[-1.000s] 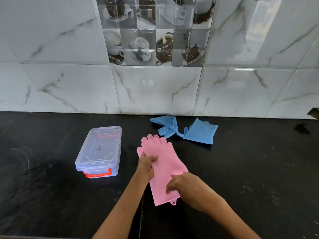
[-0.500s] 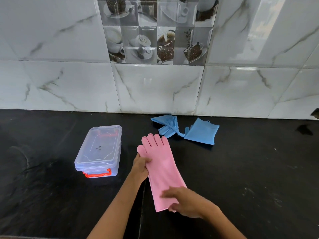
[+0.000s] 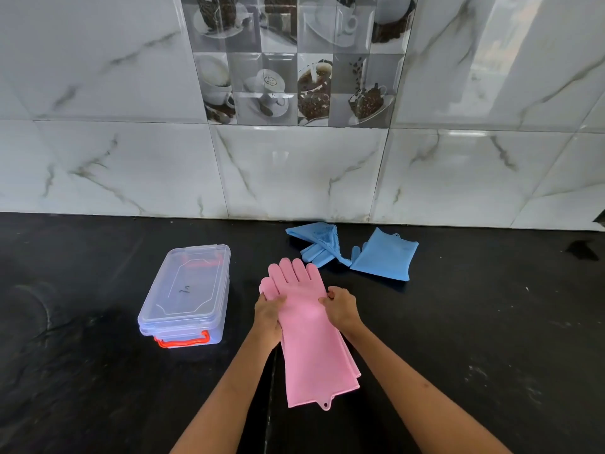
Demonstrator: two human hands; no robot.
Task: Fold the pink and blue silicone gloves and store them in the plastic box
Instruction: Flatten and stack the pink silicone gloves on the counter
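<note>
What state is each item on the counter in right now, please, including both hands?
Box: lid on, red latch down, looks empty.
Pink gloves: stacked flat, unfolded, fingers pointing toward the wall.
Left blue glove: folded over, bristles and fingers showing.
Right blue glove: folded flat.
Left hand: gripping the pink gloves' left edge.
Right hand: gripping their right edge.
</note>
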